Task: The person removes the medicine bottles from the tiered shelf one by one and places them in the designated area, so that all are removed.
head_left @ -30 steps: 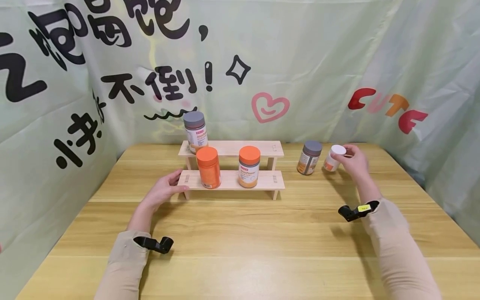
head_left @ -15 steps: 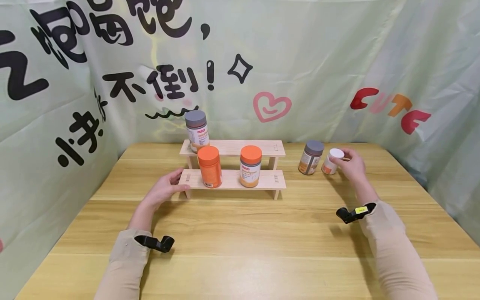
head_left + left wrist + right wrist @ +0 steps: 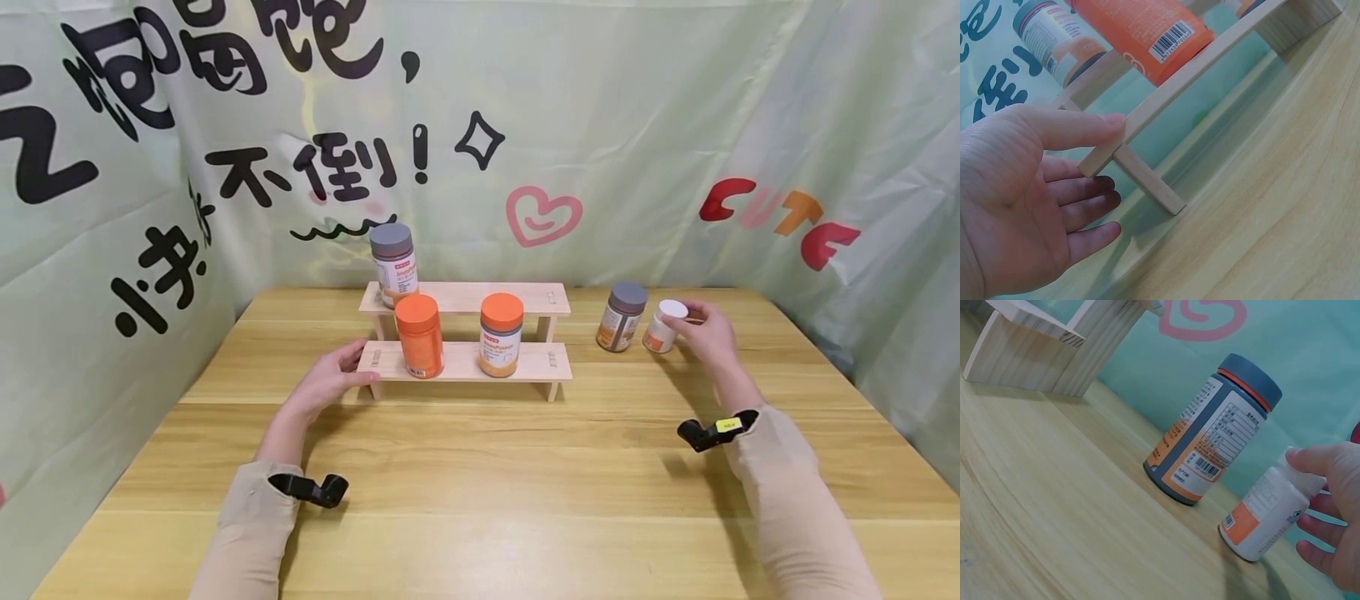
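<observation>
In the head view my left hand (image 3: 326,382) holds the left end of the lower tier of a two-tier wooden display stand (image 3: 461,367). Its thumb lies on the board's front edge, with the fingers behind and below the end. At the right, my right hand (image 3: 707,335) pinches the cap of a small white pill bottle (image 3: 660,333), thumb on the near side. The bottle is upright on the table; in the right wrist view, a grey-capped supplement bottle (image 3: 1210,434) stands just left of it, a small gap apart.
On the lower tier stand an all-orange bottle (image 3: 422,343) and an orange-capped bottle with a white label (image 3: 499,343). Another grey-capped bottle (image 3: 393,265) is on the upper tier's left. A printed curtain (image 3: 637,125) hangs behind the wooden table (image 3: 480,483).
The white pill bottle has shifted slightly left and toward me with my right hand, nearer the grey-capped bottle. My left hand keeps its place on the stand.
</observation>
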A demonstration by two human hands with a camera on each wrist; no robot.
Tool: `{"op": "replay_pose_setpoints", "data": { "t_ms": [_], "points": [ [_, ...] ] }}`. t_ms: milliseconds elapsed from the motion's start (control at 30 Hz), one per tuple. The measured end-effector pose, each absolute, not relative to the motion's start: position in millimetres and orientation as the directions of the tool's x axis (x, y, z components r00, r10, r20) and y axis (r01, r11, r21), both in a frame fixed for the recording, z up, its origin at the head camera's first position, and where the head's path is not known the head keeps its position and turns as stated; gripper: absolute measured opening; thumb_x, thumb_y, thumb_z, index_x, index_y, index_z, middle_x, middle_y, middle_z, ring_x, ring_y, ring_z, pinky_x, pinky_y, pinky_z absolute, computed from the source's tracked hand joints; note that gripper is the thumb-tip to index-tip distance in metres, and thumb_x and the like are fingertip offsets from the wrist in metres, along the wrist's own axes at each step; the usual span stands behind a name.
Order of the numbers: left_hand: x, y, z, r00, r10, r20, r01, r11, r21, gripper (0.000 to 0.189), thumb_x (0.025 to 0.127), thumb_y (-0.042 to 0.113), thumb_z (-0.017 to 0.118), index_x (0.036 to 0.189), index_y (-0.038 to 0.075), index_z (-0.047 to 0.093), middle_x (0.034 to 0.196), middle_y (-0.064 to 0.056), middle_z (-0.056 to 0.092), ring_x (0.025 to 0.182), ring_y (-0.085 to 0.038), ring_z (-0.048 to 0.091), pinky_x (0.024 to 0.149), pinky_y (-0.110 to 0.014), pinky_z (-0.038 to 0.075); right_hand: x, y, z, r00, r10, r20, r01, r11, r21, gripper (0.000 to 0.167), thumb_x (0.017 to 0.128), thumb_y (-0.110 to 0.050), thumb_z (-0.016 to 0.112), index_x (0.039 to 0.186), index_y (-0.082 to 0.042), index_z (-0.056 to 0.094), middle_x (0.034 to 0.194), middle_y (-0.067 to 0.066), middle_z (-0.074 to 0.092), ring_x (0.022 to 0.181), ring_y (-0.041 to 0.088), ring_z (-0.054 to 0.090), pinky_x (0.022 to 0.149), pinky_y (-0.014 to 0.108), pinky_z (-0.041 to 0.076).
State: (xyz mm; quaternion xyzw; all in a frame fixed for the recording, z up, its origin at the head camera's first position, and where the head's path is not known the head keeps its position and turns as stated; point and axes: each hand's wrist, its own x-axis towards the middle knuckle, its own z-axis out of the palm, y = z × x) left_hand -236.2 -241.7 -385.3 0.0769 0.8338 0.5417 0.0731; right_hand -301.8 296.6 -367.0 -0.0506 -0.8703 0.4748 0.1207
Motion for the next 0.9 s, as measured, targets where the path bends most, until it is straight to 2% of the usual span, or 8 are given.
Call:
{"op": "replay_pose_setpoints", "data": {
  "t_ms": [100,233,467,567,667,733,900],
  "points": [
    [-236,-242,-386,-0.978,0.207,-0.036,0.050,0.398,0.916,0.079,0.087,0.013,0.065,0.144,-0.008,0.016,0.146,-0.029,0.022,0.133,-0.039,0.026,0.109,-0.046,0.023,-300,298,-364,-0.965,0.198,0.171,-0.035,0.548,-0.836,0.058,0.090,-0.029,0.059,0.130,0.009,0.042,0.124,0.024,0.048,0.086,-0.002,0.042,0.077,0.018,0.038],
    [-236,-242,-385,-0.978,0.206,-0.037,0.049,0.396,0.917,0.079,0.087,0.013,0.065,0.144,-0.008,0.015,0.146,-0.029,0.022,0.133,-0.039,0.026,0.109,-0.046,0.023,-298,300,-359,-0.964,0.199,0.176,-0.039,0.550,-0.834,0.056,0.090,-0.029,0.059,0.129,0.008,0.044,0.122,0.021,0.050,0.084,-0.006,0.041,0.076,0.016,0.038],
    [-235,-241,-385,-0.977,0.210,-0.045,0.044,0.398,0.916,0.079,0.087,0.013,0.065,0.144,-0.008,0.015,0.146,-0.029,0.021,0.133,-0.039,0.025,0.109,-0.046,0.022,-292,299,-346,-0.960,0.214,0.181,-0.037,0.543,-0.839,0.056,0.091,-0.031,0.057,0.131,0.006,0.043,0.108,-0.001,0.051,0.089,-0.003,0.043,0.075,0.018,0.038],
    [-235,-241,-384,-0.977,0.209,-0.049,0.039,0.396,0.917,0.079,0.086,0.014,0.065,0.144,-0.008,0.015,0.146,-0.029,0.021,0.134,-0.039,0.025,0.109,-0.046,0.022,-290,298,-339,-0.957,0.211,0.199,-0.053,0.548,-0.835,0.057,0.092,-0.033,0.056,0.132,0.005,0.042,0.106,-0.006,0.050,0.094,0.000,0.044,0.075,0.019,0.038],
    [-235,-241,-384,-0.977,0.205,-0.053,0.034,0.397,0.917,0.080,0.087,0.014,0.065,0.145,-0.007,0.015,0.147,-0.028,0.021,0.134,-0.039,0.025,0.109,-0.046,0.022,-289,296,-332,-0.953,0.200,0.228,-0.085,0.546,-0.834,0.059,0.092,-0.034,0.055,0.134,0.004,0.041,0.107,-0.006,0.051,0.098,0.003,0.045,0.079,0.023,0.039],
    [-235,-241,-384,-0.977,0.206,-0.054,0.032,0.392,0.919,0.079,0.087,0.013,0.065,0.145,-0.007,0.015,0.147,-0.029,0.021,0.134,-0.039,0.025,0.109,-0.046,0.023,-288,293,-326,-0.951,0.191,0.241,-0.104,0.537,-0.837,0.061,0.092,-0.035,0.056,0.136,0.004,0.040,0.108,-0.003,0.052,0.101,0.006,0.046,0.086,0.029,0.041],
    [-236,-241,-385,-0.976,0.211,-0.048,0.039,0.389,0.921,0.078,0.087,0.012,0.064,0.144,-0.008,0.015,0.146,-0.029,0.021,0.133,-0.039,0.025,0.109,-0.046,0.023,-285,283,-310,-0.955,0.162,0.249,-0.129,0.528,-0.840,0.068,0.089,-0.041,0.058,0.140,-0.001,0.038,0.123,0.010,0.053,0.110,0.013,0.048,0.101,0.042,0.037]
  ]
}}
